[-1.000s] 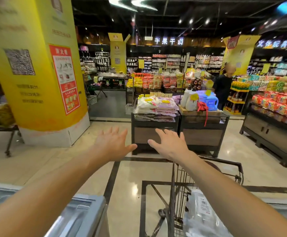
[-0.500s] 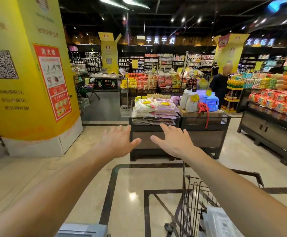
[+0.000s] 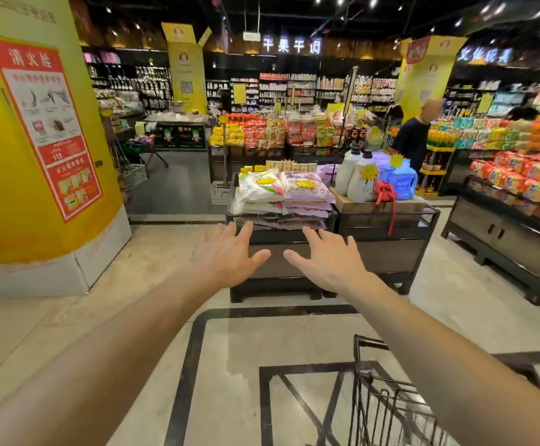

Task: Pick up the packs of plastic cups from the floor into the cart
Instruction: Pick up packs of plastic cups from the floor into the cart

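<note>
Both my arms reach straight out in front of me at chest height. My left hand (image 3: 227, 255) is spread flat, palm down, and holds nothing. My right hand (image 3: 329, 260) is beside it, fingers also spread, empty. The wire shopping cart (image 3: 371, 394) shows only its front corner at the bottom right, under my right forearm. No pack of plastic cups is in view; the inside of the cart is cut off by the frame edge.
A dark display stand (image 3: 281, 246) with rice bags and detergent bottles stands ahead on the tiled floor. A yellow pillar (image 3: 37, 149) rises at the left. Shelves of snack packs (image 3: 519, 188) run along the right. A person in black (image 3: 413, 136) stands behind.
The view has tilted up and moved forward. The freezer edge at the bottom left and the clear pack in the cart have dropped out of view. Both hands stay open and outstretched.
</note>
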Demonstrator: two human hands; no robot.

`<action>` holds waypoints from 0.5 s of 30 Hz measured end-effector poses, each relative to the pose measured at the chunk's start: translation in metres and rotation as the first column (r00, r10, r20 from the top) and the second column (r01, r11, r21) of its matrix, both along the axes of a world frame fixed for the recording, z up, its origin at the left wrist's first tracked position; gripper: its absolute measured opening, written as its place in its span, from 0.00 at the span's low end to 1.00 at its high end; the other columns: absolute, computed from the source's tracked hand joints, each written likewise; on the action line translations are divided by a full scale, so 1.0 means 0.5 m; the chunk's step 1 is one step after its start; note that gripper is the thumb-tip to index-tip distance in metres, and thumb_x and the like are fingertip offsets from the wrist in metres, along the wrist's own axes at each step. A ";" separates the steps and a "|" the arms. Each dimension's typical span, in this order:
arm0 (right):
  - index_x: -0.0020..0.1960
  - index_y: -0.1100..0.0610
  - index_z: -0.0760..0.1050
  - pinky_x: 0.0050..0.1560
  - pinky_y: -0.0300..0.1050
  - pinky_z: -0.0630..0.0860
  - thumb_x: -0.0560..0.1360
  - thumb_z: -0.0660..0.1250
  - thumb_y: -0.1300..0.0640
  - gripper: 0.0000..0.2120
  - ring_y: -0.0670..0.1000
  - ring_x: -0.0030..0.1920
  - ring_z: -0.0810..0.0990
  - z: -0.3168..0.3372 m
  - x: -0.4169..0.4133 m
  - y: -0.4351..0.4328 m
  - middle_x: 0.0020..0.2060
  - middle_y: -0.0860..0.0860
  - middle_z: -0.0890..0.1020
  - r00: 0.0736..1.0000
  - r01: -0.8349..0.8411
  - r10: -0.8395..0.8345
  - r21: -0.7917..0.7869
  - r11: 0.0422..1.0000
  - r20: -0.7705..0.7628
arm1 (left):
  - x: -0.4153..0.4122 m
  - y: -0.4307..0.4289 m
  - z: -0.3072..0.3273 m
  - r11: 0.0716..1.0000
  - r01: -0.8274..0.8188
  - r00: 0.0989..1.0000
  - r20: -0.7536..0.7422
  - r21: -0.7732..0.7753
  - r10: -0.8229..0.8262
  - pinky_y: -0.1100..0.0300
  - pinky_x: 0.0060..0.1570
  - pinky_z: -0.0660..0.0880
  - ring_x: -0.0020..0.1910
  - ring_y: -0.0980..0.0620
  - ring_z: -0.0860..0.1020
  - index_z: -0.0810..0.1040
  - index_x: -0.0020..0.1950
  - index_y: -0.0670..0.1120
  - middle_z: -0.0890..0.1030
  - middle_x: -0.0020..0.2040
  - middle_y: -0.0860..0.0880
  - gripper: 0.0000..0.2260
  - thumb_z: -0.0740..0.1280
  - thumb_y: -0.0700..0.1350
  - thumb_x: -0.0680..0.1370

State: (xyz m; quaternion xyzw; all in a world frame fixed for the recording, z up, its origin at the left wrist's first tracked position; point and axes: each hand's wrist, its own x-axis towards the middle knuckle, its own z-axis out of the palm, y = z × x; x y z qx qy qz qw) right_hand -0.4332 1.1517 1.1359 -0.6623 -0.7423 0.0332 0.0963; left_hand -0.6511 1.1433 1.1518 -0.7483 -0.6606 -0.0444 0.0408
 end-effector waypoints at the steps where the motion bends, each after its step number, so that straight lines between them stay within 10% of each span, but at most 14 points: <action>1: 0.87 0.45 0.52 0.83 0.71 0.48 0.81 0.50 0.24 0.42 0.61 0.84 0.59 -0.007 -0.004 0.037 0.85 0.55 0.62 1.000 0.010 -0.010 0.001 1.000 0.007 | -0.003 0.040 -0.010 1.000 0.010 1.000 0.001 -0.006 -0.010 0.35 0.81 0.59 0.84 0.39 0.60 0.52 0.88 0.52 0.62 0.86 0.44 0.39 0.53 0.73 0.83; 15: 0.87 0.47 0.52 0.83 0.70 0.46 0.81 0.49 0.24 0.43 0.59 0.85 0.55 -0.015 0.052 0.535 0.85 0.56 0.60 0.951 0.304 -0.304 0.011 0.953 0.050 | 0.066 0.652 -0.018 0.956 0.288 0.955 -0.085 0.052 -0.283 0.35 0.82 0.55 0.86 0.38 0.56 0.50 0.88 0.54 0.57 0.87 0.43 0.39 0.50 0.74 0.82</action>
